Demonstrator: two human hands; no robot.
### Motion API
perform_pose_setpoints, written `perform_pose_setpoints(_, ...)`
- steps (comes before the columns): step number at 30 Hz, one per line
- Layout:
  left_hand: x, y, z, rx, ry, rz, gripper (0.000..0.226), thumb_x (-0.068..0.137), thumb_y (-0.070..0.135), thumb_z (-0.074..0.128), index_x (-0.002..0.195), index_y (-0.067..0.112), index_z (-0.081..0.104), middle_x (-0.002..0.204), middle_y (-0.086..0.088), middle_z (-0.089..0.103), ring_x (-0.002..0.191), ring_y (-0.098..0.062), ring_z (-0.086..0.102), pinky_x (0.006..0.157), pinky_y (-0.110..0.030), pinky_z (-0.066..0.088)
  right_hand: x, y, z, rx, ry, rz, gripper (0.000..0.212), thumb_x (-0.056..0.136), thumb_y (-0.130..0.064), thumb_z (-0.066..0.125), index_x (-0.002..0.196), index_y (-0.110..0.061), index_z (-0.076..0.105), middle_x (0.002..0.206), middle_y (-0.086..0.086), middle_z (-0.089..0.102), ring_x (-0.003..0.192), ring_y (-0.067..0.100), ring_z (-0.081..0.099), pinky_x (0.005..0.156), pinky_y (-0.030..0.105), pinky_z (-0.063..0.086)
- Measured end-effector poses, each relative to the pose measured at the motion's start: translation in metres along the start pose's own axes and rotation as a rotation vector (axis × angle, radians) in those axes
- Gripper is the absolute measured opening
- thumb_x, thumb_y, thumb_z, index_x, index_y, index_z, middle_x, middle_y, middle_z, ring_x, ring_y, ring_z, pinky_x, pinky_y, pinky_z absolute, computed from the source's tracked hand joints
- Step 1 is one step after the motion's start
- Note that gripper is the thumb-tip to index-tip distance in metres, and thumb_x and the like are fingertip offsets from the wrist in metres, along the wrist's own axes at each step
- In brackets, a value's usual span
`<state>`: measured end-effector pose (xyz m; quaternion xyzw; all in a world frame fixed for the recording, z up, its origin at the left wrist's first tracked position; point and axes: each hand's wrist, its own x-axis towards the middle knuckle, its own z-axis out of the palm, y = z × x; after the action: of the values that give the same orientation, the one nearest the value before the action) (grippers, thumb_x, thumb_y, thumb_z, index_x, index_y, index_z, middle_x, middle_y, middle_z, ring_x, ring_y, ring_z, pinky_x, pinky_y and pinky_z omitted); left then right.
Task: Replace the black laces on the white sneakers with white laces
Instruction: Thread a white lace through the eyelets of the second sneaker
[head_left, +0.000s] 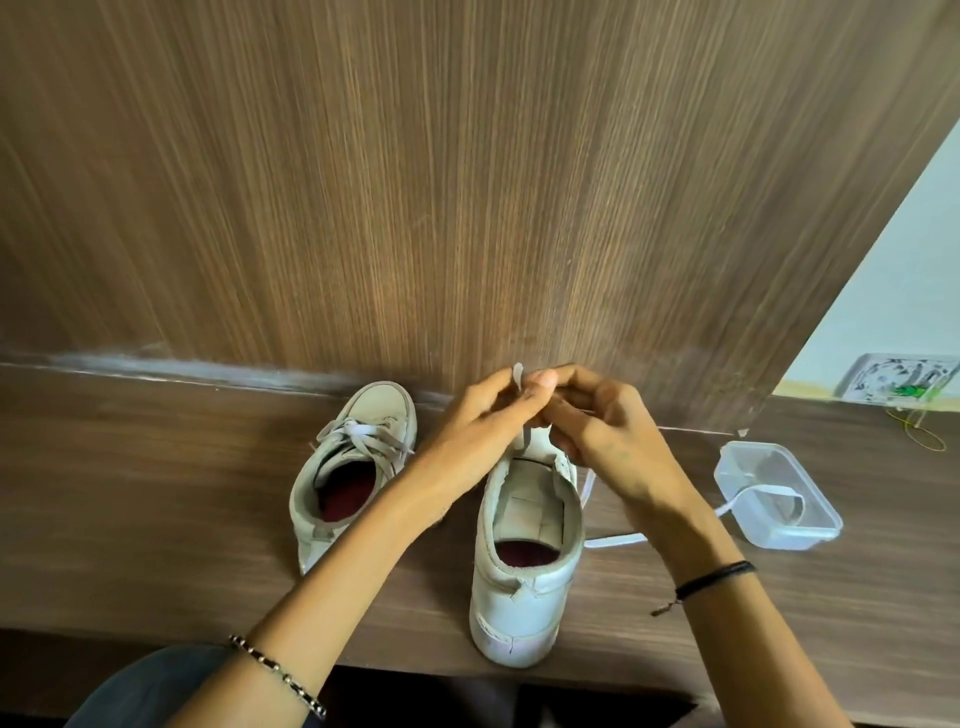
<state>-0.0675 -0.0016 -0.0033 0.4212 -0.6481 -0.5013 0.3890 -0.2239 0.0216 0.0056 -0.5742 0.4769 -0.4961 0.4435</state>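
Two white sneakers stand on a brown wooden shelf. The left sneaker (349, 462) carries a tied white lace. The right sneaker (524, 561) stands heel toward me, and both hands work over its front. My left hand (483, 415) pinches an end of a white lace (517, 375) that sticks up above its fingers. My right hand (605, 421) has its fingers curled at the same spot, on the lace just beside it. The rest of the white lace (618, 540) trails off to the right. No black lace is visible.
A clear plastic container (778, 496) sits on the shelf to the right, with the lace's far part lying in it. A wood panel (467, 208) rises right behind the shoes. A wall socket plate (898, 384) and thin wires are at the far right.
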Motion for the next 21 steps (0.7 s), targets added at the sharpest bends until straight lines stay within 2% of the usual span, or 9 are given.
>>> perform_pose_setpoints(3, 0.0, 0.0, -0.007, 0.024, 0.0, 0.053, 0.046, 0.094, 0.063, 0.058, 0.103, 0.022, 0.076, 0.094, -0.003, 0.072, 0.092, -0.014, 0.062, 0.092, -0.04, 0.049, -0.001, -0.002, -0.007, -0.011, -0.01, 0.021, 0.016, 0.105, -0.009, 0.056, 0.11, -0.005, 0.07, 0.075, -0.002, 0.065, 0.052, -0.001, 0.049, 0.051, 0.01, 0.036)
perform_pose_setpoints(5, 0.0, -0.003, -0.011, 0.109, -0.004, 0.087, 0.034, 0.096, 0.05, 0.062, 0.098, 0.02, 0.077, 0.093, -0.002, 0.077, 0.091, -0.012, 0.068, 0.094, -0.045, 0.053, -0.004, -0.001, -0.01, -0.012, -0.017, 0.033, 0.017, 0.104, -0.009, 0.056, 0.111, -0.003, 0.07, 0.071, -0.001, 0.062, 0.051, -0.001, 0.046, 0.05, 0.011, 0.035)
perform_pose_setpoints(7, 0.001, -0.005, -0.013, 0.212, 0.011, 0.122, 0.021, 0.098, 0.04, 0.064, 0.097, 0.022, 0.076, 0.092, 0.002, 0.078, 0.094, -0.01, 0.072, 0.096, -0.041, 0.054, -0.003, 0.002, -0.014, 0.019, 0.025, 0.05, 0.015, 0.103, -0.01, 0.059, 0.109, -0.003, 0.071, 0.063, -0.004, 0.054, 0.049, 0.0, 0.041, 0.048, 0.012, 0.032)
perform_pose_setpoints(10, 0.004, -0.009, -0.025, 0.266, 0.211, 0.094, 0.016, 0.101, 0.037, 0.059, 0.099, 0.027, 0.072, 0.088, 0.009, 0.075, 0.092, -0.007, 0.068, 0.09, -0.031, 0.051, 0.002, 0.004, -0.024, 0.133, 0.182, 0.03, 0.013, 0.101, -0.014, 0.062, 0.102, -0.009, 0.075, 0.059, -0.009, 0.043, 0.05, 0.006, 0.032, 0.047, 0.016, 0.026)
perform_pose_setpoints(12, 0.008, -0.014, -0.037, 0.31, 0.359, 0.016, 0.027, 0.103, 0.036, 0.055, 0.091, 0.018, 0.07, 0.085, 0.0, 0.074, 0.083, -0.015, 0.064, 0.079, -0.034, 0.047, 0.005, 0.004, -0.031, 0.261, 0.277, 0.008, 0.014, 0.101, -0.018, 0.063, 0.099, -0.012, 0.075, 0.062, -0.007, 0.045, 0.051, 0.006, 0.03, 0.046, 0.017, 0.025)
perform_pose_setpoints(14, 0.008, -0.015, -0.043, 0.397, 0.38, -0.087, 0.033, 0.102, 0.037, 0.055, 0.086, 0.009, 0.063, 0.08, -0.011, 0.067, 0.074, -0.02, 0.055, 0.067, -0.034, 0.04, 0.006, 0.004, -0.033, 0.291, 0.295, -0.015, 0.015, 0.103, -0.018, 0.061, 0.102, -0.012, 0.075, 0.069, -0.004, 0.053, 0.052, 0.005, 0.033, 0.045, 0.016, 0.026)
perform_pose_setpoints(15, 0.007, -0.014, -0.041, 0.46, 0.362, -0.121, 0.031, 0.1, 0.037, 0.057, 0.088, 0.009, 0.06, 0.08, -0.009, 0.061, 0.075, -0.02, 0.053, 0.066, -0.033, 0.038, 0.005, 0.005, -0.032, 0.256, 0.275, -0.024, 0.016, 0.103, -0.017, 0.06, 0.105, -0.01, 0.074, 0.073, -0.003, 0.057, 0.052, 0.006, 0.035, 0.046, 0.016, 0.027)
perform_pose_setpoints(17, 0.001, -0.01, -0.033, 0.601, 0.317, -0.106, 0.023, 0.096, 0.036, 0.062, 0.103, 0.014, 0.059, 0.1, -0.001, 0.054, 0.09, -0.018, 0.055, 0.074, -0.033, 0.043, 0.003, 0.006, -0.024, 0.157, 0.206, -0.026, 0.017, 0.103, -0.014, 0.059, 0.112, -0.006, 0.071, 0.077, -0.002, 0.063, 0.054, 0.004, 0.041, 0.049, 0.014, 0.032)
perform_pose_setpoints(21, -0.009, 0.001, -0.012, 0.762, 0.309, 0.106, 0.032, 0.095, 0.028, 0.059, 0.124, 0.019, 0.052, 0.12, 0.003, 0.047, 0.112, -0.016, 0.047, 0.089, -0.031, 0.038, 0.001, 0.006, -0.007, 0.001, 0.055, -0.018, 0.016, 0.103, -0.012, 0.061, 0.113, -0.005, 0.07, 0.076, -0.001, 0.068, 0.058, -0.001, 0.053, 0.055, 0.011, 0.04)
